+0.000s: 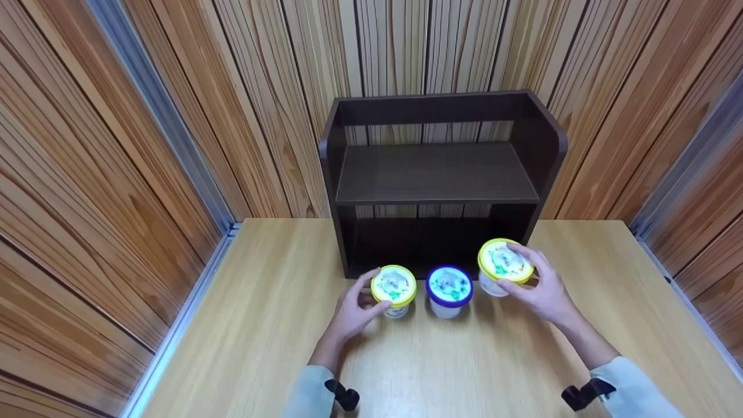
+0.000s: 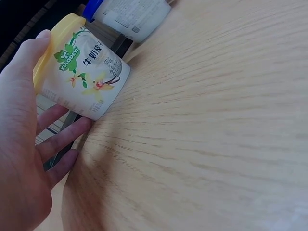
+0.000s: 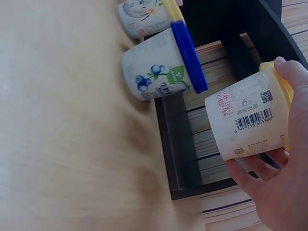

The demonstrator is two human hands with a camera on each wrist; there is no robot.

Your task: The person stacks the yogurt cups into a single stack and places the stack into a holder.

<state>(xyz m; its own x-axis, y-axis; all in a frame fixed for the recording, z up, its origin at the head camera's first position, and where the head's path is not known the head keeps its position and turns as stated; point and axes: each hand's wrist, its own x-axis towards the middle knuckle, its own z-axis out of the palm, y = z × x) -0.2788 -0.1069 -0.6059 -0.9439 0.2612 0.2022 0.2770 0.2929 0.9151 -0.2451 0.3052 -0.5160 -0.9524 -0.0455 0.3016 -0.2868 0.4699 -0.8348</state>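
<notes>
My left hand (image 1: 355, 307) holds a white tub with a yellow lid (image 1: 395, 286) by its lid, thumb in front and fingers behind. In the left wrist view that tub (image 2: 84, 67) shows a flower print and stands on the wood or barely off it. A second yellow-lidded tub (image 1: 504, 261) is gripped by my right hand (image 1: 540, 287), raised off the table; its barcode side (image 3: 248, 115) faces the right wrist camera. Between them a blue-lidded tub (image 1: 448, 290) with blueberries printed on it stands upright, touched by neither hand.
Right behind the tubs stands a dark brown two-level shelf (image 1: 438, 174), its lower compartment facing them. The light wooden table (image 1: 267, 325) reaches out on both sides. Wood-patterned walls (image 1: 244, 104) and metal rails (image 1: 191, 302) border it.
</notes>
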